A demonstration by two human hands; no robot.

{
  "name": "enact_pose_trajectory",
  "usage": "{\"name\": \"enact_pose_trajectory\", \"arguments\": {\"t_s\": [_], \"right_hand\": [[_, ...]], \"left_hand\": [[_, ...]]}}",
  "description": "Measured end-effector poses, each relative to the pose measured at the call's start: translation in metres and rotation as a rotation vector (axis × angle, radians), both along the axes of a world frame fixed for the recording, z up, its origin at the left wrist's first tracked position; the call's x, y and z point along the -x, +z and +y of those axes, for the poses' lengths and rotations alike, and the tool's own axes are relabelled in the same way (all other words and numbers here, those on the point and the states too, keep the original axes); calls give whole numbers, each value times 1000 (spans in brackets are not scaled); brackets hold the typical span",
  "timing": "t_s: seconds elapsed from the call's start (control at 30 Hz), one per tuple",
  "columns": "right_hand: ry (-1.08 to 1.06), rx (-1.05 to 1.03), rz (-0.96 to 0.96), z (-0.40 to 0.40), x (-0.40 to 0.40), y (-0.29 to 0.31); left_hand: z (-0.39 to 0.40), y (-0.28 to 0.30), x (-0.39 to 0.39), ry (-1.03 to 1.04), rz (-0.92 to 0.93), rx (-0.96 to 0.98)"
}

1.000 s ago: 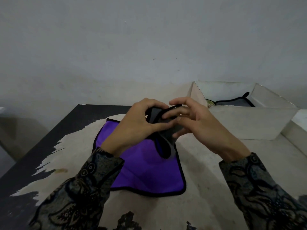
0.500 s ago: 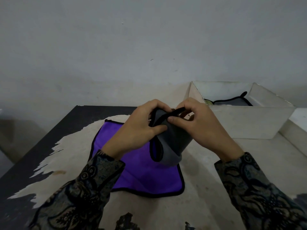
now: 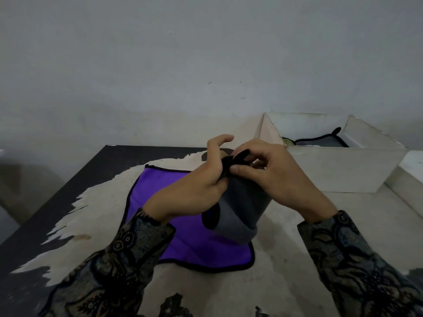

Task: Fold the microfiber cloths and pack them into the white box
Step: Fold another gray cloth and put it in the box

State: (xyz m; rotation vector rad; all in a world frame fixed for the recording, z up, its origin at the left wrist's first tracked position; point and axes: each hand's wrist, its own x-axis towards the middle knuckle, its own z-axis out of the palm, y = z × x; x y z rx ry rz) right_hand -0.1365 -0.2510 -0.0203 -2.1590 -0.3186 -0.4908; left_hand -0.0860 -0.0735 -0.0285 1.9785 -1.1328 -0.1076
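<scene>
A grey microfiber cloth (image 3: 242, 207) with black edging hangs folded above the table. My left hand (image 3: 196, 186) and my right hand (image 3: 272, 172) both pinch its black top edge, close together. Under it a purple cloth (image 3: 183, 243) with a black border lies flat on the table. The white box (image 3: 343, 170) stands at the back right, and a folded grey cloth (image 3: 318, 142) lies inside it.
The table (image 3: 297, 282) has a worn pale top with dark patches on the left side (image 3: 68, 191). A plain grey wall rises behind it. A pale ledge (image 3: 412, 165) sits to the right of the box.
Both hands have raised the grey cloth's top edge and drawn it together, so more of the cloth now hangs down folded. The purple cloth and the box have not moved.
</scene>
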Motion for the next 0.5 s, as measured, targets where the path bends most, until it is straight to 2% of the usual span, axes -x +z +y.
{"name": "enact_pose_trajectory", "arguments": {"t_s": [0.1, 0.33, 0.5], "right_hand": [[-44, -3, -16, -2, 0, 1], [-198, -276, -126, -21, 0, 7], [-219, -327, -147, -33, 2, 12]], "left_hand": [[1, 1, 0, -3, 25, -4], [18, 1, -13, 16, 82, -72], [19, 3, -17, 58, 190, 129]]}}
